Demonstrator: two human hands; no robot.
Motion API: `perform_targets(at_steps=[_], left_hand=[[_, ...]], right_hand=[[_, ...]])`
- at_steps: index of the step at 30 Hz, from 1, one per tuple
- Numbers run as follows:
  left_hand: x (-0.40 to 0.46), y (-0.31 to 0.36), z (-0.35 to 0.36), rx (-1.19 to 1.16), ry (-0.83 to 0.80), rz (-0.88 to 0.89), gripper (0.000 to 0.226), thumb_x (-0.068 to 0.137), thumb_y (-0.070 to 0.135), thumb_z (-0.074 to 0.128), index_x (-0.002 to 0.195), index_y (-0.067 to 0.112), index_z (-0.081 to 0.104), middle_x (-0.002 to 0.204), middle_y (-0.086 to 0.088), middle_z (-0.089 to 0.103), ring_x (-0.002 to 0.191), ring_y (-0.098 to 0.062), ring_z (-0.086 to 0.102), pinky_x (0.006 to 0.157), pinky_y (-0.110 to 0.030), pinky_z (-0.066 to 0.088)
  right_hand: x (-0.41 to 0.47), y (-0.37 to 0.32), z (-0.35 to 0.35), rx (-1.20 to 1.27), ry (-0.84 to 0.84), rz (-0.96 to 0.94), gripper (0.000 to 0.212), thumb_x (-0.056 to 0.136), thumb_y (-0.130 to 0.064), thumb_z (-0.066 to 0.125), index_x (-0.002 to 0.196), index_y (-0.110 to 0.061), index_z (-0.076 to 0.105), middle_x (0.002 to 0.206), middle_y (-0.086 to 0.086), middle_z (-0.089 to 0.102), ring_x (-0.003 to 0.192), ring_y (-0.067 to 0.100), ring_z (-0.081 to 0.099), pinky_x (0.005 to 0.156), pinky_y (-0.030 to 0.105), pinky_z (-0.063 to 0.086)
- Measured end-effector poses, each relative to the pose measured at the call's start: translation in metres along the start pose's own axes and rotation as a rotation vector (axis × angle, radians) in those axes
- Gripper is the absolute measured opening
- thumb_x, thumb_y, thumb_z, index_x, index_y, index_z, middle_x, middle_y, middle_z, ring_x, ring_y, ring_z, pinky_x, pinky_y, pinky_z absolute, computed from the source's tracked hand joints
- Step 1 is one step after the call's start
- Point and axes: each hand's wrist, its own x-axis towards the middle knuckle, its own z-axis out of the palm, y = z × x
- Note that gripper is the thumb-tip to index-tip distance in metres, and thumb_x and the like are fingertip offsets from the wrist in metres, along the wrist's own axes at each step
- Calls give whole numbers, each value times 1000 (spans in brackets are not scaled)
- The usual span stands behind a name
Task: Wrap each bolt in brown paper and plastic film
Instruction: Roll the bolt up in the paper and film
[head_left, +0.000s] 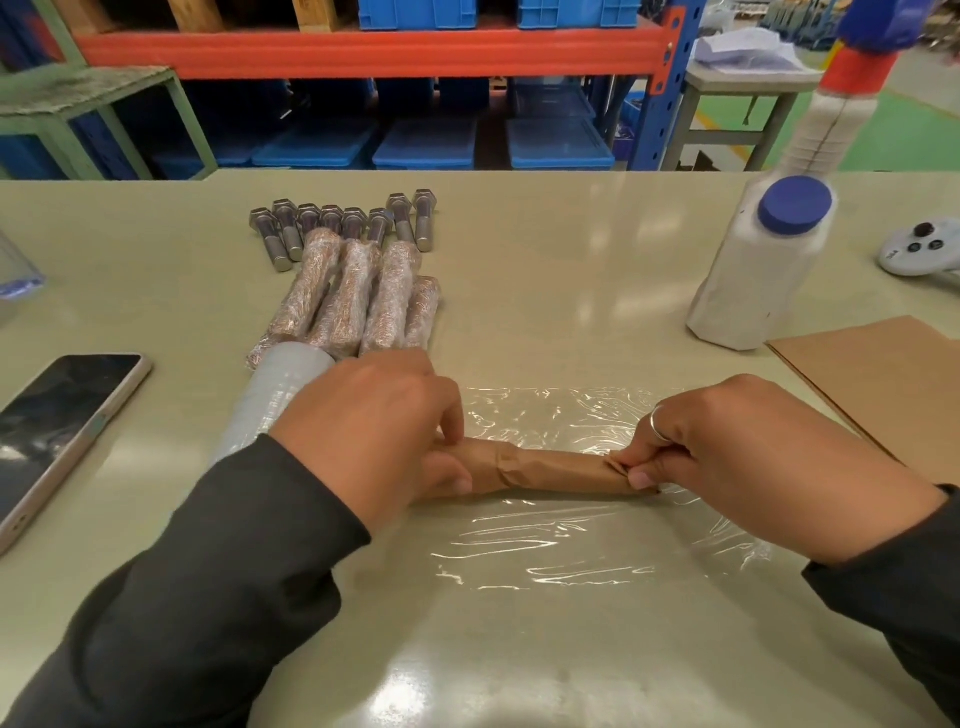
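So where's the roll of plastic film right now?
In the head view, the film roll lies left of centre on the table, partly under the left hand, just before the wrapped bolts.

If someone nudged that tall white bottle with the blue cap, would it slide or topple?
The white bottle looks tall for its base, so a high push would probably tip it. Its faceted sides suggest it would not roll far once down.
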Motion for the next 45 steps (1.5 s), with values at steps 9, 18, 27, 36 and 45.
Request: perform_targets(at_steps=[9, 18, 27, 36, 45], left_hand=[[1, 1, 1, -75, -145, -10, 28, 77, 49, 64, 103, 38, 66, 99, 11, 57, 94, -12, 54, 81, -25, 45], [1, 2, 4, -49, -172, -69, 25, 76, 52, 64, 95, 34, 66, 97, 11, 53, 96, -13, 53, 81, -28, 44], [5, 7, 4, -124, -326, -110, 12, 84, 31, 64, 94, 25, 66, 102, 7, 57, 96, -15, 54, 85, -27, 45], [5, 9, 6, -243, -131, -216, 29, 76, 23, 72, 86, 30, 46, 91, 12, 47, 85, -9, 48, 61, -21, 30], [11, 14, 8, -223, -114, -300, 27, 71, 25, 75, 69, 33, 49, 94, 7, 61, 90, -15, 55, 69, -22, 37]], right_hand=[[0, 0, -1, 30, 12, -11, 13, 83, -30, 66, 91, -39, 71, 94, -12, 70, 88, 8, 59, 78, 23, 45], [-1, 1, -1, 40, 22, -25, 13, 82, -28, 66, 87, -39, 71, 92, -15, 70, 86, 5, 58, 74, 18, 42], [0, 2, -1, 6, 9, -40, 13, 83, -30, 66, 91, -39, 71, 93, -14, 70, 89, 5, 58, 77, 21, 44], [1, 2, -3, 20, 2, -43, 13, 83, -32, 65, 88, -42, 70, 91, -11, 69, 83, 6, 57, 70, 18, 42], [0, 1, -3, 1, 1, -54, 13, 82, -30, 66, 86, -41, 70, 89, -11, 70, 81, 6, 57, 69, 18, 42]])
